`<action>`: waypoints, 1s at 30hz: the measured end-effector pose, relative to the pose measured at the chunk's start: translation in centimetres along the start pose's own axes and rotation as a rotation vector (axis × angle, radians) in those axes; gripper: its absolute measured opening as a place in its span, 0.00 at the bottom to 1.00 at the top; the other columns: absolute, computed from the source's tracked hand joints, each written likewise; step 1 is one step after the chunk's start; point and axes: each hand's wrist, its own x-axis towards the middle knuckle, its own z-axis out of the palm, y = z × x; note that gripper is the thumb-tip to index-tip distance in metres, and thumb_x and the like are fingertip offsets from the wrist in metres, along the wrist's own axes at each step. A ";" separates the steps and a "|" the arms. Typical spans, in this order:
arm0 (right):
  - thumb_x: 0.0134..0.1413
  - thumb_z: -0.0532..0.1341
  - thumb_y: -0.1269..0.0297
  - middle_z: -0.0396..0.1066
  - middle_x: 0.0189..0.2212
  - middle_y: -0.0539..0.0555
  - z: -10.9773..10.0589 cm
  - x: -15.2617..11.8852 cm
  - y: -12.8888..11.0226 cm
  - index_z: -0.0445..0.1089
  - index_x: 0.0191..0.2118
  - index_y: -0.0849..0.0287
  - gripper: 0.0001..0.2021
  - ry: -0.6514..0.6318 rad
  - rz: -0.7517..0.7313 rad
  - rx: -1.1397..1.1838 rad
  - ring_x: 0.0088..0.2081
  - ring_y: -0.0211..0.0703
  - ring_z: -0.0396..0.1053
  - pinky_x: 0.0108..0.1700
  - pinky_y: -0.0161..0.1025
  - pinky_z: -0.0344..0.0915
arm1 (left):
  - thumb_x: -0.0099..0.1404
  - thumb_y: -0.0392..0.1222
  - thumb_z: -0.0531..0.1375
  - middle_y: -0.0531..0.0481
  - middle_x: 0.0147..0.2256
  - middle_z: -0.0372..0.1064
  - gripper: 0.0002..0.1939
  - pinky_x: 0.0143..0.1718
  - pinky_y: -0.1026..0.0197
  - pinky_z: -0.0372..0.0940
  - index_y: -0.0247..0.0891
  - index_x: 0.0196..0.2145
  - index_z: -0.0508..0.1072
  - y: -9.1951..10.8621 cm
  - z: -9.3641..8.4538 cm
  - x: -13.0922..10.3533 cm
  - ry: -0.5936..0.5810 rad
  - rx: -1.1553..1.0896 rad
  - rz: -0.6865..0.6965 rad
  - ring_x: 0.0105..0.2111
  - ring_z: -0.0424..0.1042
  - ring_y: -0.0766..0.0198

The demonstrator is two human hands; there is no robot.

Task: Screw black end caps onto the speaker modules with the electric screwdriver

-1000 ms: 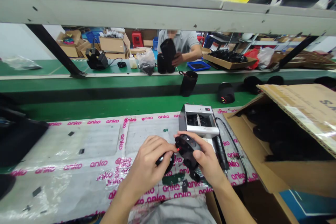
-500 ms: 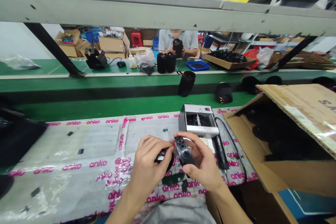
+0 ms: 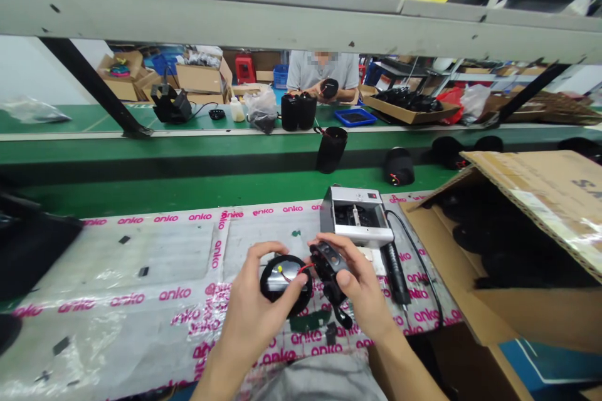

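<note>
My left hand (image 3: 251,304) is wrapped round a black cylindrical housing (image 3: 276,281). Its open end faces up toward me, with a shiny grey surface inside and a small yellow connector. In my right hand (image 3: 369,294) is a black plastic end cap (image 3: 330,261) with round holes along its face, tilted beside the housing. Red wires (image 3: 306,267) run between the two parts, which are apart. A black strap (image 3: 344,316) hangs below the cap.
Behind my right hand stands a silver screw feeder (image 3: 364,235), with a black electric screwdriver (image 3: 396,272) alongside. A cardboard box (image 3: 522,313) of black parts is at right. Black cylinders (image 3: 332,150) stand on the green bench beyond. Opposite, a person (image 3: 305,72) holds a black part. A shelf beam (image 3: 235,19) crosses overhead.
My left hand has turned the housing so its open end shows. My right hand has rotated the end cap, and the strap now hangs into view. The person opposite has tilted their part.
</note>
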 end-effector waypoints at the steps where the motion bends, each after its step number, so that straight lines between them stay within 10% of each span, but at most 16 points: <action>1: 0.68 0.63 0.32 0.82 0.60 0.57 -0.1 -0.1 0.2 0.76 0.65 0.48 0.31 0.015 0.006 -0.018 0.58 0.54 0.82 0.61 0.45 0.78 | 0.73 0.42 0.70 0.48 0.47 0.81 0.14 0.50 0.53 0.76 0.45 0.53 0.73 -0.3 -0.1 -0.5 0.033 -0.007 -0.035 0.50 0.83 0.54; 7: 0.76 0.46 0.33 0.81 0.53 0.58 -0.1 0.2 0.7 0.75 0.64 0.51 0.34 -0.004 0.074 -0.045 0.49 0.54 0.79 0.50 0.45 0.78 | 0.76 0.29 0.65 0.51 0.44 0.82 0.12 0.66 0.45 0.68 0.46 0.49 0.78 -0.4 0.4 -1.4 0.098 0.006 0.232 0.50 0.81 0.57; 10: 0.75 0.46 0.31 0.79 0.49 0.57 0.0 0.4 -0.2 0.74 0.63 0.50 0.34 -0.051 0.062 -0.121 0.50 0.54 0.77 0.54 0.46 0.76 | 0.75 0.23 0.63 0.48 0.44 0.79 0.18 0.56 0.50 0.73 0.46 0.52 0.81 0.1 0.8 -0.9 0.032 0.003 0.344 0.48 0.79 0.57; 18: 0.65 0.69 0.38 0.69 0.69 0.57 -1.1 -0.3 -2.3 0.67 0.74 0.42 0.37 -0.244 0.029 -0.230 0.58 0.55 0.75 0.58 0.45 0.76 | 0.73 0.27 0.66 0.53 0.40 0.81 0.12 0.56 0.54 0.73 0.44 0.46 0.78 0.8 1.2 -0.6 0.085 -0.023 0.246 0.42 0.80 0.61; 30: 0.39 0.86 0.45 0.76 0.36 0.49 0.9 -0.1 -2.9 0.70 0.71 0.41 0.51 -0.178 0.177 -0.224 0.29 0.39 0.67 0.31 0.36 0.71 | 0.73 0.33 0.65 0.43 0.57 0.77 0.07 0.58 0.53 0.76 0.45 0.41 0.83 -1.0 -0.5 -1.2 -0.059 -0.062 0.056 0.58 0.80 0.53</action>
